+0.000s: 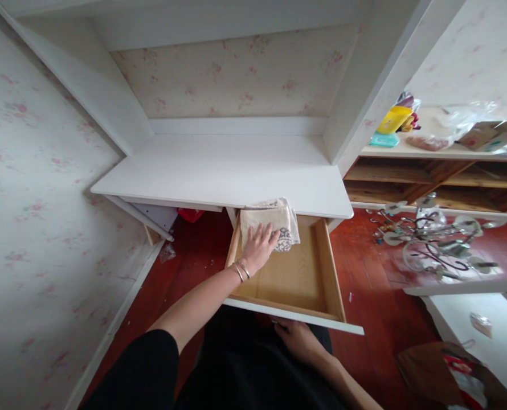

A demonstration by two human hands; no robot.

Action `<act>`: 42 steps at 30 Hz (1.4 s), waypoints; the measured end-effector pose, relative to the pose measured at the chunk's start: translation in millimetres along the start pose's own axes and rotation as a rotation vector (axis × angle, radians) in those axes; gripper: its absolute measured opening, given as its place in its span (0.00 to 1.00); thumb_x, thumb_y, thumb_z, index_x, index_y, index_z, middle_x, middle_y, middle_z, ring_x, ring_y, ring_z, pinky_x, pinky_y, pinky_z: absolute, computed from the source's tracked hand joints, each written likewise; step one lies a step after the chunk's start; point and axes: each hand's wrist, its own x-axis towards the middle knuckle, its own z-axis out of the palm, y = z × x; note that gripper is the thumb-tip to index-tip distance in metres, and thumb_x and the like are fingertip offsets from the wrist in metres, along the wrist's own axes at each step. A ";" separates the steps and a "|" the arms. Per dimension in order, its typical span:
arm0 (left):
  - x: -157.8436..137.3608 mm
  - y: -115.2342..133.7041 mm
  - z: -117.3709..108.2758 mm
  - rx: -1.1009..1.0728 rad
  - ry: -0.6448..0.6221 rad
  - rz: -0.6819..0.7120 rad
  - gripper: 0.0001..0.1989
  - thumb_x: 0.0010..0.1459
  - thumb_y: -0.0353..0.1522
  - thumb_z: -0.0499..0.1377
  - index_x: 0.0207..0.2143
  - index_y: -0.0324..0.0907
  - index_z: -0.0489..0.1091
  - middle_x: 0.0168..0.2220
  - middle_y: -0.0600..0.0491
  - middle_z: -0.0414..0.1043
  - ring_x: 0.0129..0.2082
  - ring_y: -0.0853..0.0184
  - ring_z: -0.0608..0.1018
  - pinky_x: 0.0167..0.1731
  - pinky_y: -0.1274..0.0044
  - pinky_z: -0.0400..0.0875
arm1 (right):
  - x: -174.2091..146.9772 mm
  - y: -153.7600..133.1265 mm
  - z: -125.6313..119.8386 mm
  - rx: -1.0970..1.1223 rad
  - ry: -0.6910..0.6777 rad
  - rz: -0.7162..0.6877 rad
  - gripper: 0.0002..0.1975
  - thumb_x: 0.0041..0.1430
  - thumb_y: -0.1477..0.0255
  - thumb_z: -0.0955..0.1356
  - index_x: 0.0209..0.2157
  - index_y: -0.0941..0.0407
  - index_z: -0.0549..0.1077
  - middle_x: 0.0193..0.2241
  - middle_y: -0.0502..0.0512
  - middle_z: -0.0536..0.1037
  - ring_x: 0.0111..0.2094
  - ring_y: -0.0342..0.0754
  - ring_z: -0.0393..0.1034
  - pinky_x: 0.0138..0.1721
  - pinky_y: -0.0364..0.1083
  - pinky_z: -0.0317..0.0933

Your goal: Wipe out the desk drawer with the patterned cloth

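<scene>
A folded cream cloth [265, 218] with a grey scroll pattern is at the rear left of the pulled-out drawer [302, 279], its far edge overlapping the front edge of the white counter [232, 171] in view; whether it touches that edge cannot be told. The person's left hand [260, 249] lies palm down on the cloth, fingers extended and slightly parted; two bracelets [241, 270] circle the wrist. The right hand [297, 337] is just below the drawer's white front, its fingertips hidden, so its grip cannot be told; bare wooden bottom shows in front and to the right of the cloth, bounded by upright side walls. To the right, a metal chandelier [445, 247] lies on the red wood floor [360, 262]; behind it, a shelving unit [394, 171] carries a yellow container [394, 119] and a cardboard box [490, 135], any print too blurred to read.
</scene>
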 end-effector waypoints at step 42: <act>93.8 52.4 86.5 -0.298 -0.506 0.069 0.26 0.59 0.44 0.45 0.61 0.60 0.55 0.67 0.55 0.45 0.62 0.44 0.53 0.51 0.47 0.53 | 1.4 2.2 -4.2 0.017 -0.027 0.073 0.18 0.61 0.69 0.59 0.48 0.49 0.76 0.49 0.53 0.77 0.54 0.55 0.67 0.55 0.50 0.58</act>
